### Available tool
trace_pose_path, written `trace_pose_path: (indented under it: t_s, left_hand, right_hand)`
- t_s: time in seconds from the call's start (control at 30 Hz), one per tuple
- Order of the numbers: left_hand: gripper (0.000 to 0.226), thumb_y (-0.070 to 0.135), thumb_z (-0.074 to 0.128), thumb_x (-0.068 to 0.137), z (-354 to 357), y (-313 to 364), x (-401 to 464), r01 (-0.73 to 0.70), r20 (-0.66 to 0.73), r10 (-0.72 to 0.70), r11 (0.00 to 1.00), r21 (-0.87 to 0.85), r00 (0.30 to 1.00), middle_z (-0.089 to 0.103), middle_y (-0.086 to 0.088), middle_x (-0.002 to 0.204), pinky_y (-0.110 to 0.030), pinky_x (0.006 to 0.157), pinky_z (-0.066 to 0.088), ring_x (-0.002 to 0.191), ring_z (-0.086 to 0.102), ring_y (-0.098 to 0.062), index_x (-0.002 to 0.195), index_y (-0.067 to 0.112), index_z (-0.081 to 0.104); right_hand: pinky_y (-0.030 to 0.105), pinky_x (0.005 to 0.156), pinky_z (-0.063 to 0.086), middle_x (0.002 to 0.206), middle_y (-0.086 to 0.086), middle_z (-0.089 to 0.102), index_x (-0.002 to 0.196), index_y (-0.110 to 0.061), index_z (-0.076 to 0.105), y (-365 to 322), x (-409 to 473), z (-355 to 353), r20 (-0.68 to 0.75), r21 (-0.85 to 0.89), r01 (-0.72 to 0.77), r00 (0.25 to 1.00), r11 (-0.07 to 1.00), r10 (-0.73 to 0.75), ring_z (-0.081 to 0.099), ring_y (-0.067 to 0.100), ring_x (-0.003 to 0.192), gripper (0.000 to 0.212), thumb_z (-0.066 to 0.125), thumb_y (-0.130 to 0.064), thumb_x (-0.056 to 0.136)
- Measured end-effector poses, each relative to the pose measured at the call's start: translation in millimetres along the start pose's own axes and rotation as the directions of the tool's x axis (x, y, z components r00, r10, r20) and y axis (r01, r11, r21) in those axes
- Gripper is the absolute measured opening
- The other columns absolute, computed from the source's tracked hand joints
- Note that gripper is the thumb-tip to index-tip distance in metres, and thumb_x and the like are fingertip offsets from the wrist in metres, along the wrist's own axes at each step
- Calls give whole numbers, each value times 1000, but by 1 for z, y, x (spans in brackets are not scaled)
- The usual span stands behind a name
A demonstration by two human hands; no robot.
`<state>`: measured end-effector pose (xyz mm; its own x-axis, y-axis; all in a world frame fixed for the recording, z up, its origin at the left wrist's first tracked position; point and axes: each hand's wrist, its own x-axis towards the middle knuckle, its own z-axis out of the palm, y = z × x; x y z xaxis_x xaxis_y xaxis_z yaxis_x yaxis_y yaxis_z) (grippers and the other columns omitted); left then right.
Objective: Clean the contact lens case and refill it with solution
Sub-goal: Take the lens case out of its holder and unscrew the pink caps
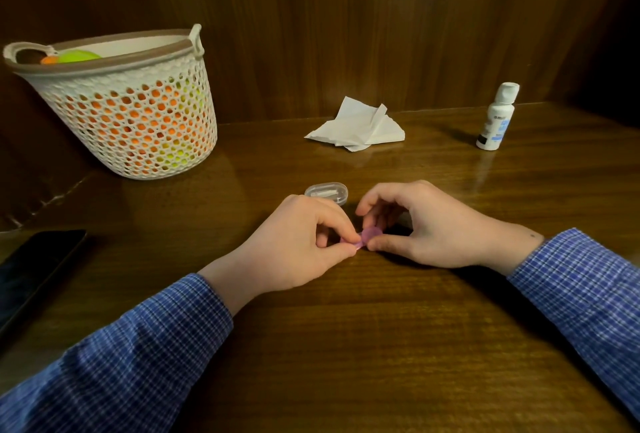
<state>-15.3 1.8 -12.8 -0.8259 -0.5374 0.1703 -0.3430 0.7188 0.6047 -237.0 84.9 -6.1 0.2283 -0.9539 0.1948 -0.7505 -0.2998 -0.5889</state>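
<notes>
- Left hand (304, 242): I have thumb and forefinger curled in a pinch on the left end of the pink contact lens case (367, 237), low over the worktop (381, 346).
- Right hand (415, 224): fingers arched over the case, thumb and fingertips pinching its right-hand round part. I cannot tell whether this part is a cap or the well itself.
- Contact lens case: held between my two hands at the middle of the worktop, mostly hidden by the fingers; I cannot tell whether it touches the wood.
- Clear plastic box (327, 192): lies on the worktop just behind my left hand, with a pale item inside that I cannot identify.
- Solution bottle (496, 118): white, upright, cap on, at the far right of the worktop, well apart from my hands.
- Tissue (356, 127): white, crumpled and partly folded, near the back wall panel, between basket and bottle.
- Basket (138, 113): white openwork, far left, with orange and yellow-green items inside.
- Phone (31, 273): dark screen, lying flat at the left edge.
- Sleeves (138, 346): blue checked fabric on both forearms.
</notes>
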Motion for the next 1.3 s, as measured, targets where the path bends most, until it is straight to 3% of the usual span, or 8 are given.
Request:
trace_pose_path:
  t_s: [0.13,0.37,0.57,0.73,0.93,1.17,1.3]
  left_hand:
    - [17,27,78,89,0,0,0,4,2,-4,1000,8,1000,73,22,102,-15,68,53,81,67,-12,104,36,81]
    - [16,26,79,89,1,0,-2,-6,-4,6,1000,-14,1000,74,20,101,-15,65,51,76,65,-13,103,33,81]
    - [13,32,79,87,0,0,0,4,0,-4,1000,-6,1000,74,21,97,-20,69,56,77,66,-13,100,35,81]
    - [14,28,80,88,-1,-1,0,-6,9,6,1000,-8,1000,73,27,102,-11,66,51,80,69,-13,99,37,82]
    - [13,27,80,88,-1,0,1,-23,1,23,1000,-18,1000,74,25,102,-12,62,50,77,68,-14,98,35,82]
    - [15,25,80,88,-1,-1,1,-4,-18,4,1000,-18,1000,73,26,104,-11,63,49,76,68,-13,99,35,82]
    - [15,24,80,88,-1,0,2,-14,-19,14,1000,-17,1000,74,25,102,-9,68,50,80,69,-7,99,34,82]
  right_hand:
    - [26,88,58,99,-14,74,122,-27,64,0,0,-1,13,7,19,1000,1000,-19,70,4,96,42,82,-25,85]
    - [12,74,53,96,-19,69,117,-30,67,3,-1,3,-40,-87,37,998,996,-41,65,-2,92,39,81,-45,82]
    - [26,78,59,93,-14,75,115,-27,68,2,-1,3,-25,-10,22,999,1000,-22,71,5,88,37,84,-34,82]
    - [29,80,60,95,-12,75,110,-25,68,-1,-1,-1,15,24,40,999,999,-40,72,8,90,31,84,-24,84]
    - [33,83,59,100,-10,74,110,-24,69,-1,-1,-5,56,42,56,997,998,-58,71,12,95,29,82,-21,85]
    - [16,75,55,93,-16,73,113,-31,68,0,-1,3,-30,-70,14,999,997,-16,68,0,88,40,83,-45,80]
    - [21,79,58,92,-16,75,112,-28,70,-3,0,2,-16,-45,18,1000,999,-19,71,1,88,34,83,-36,82]
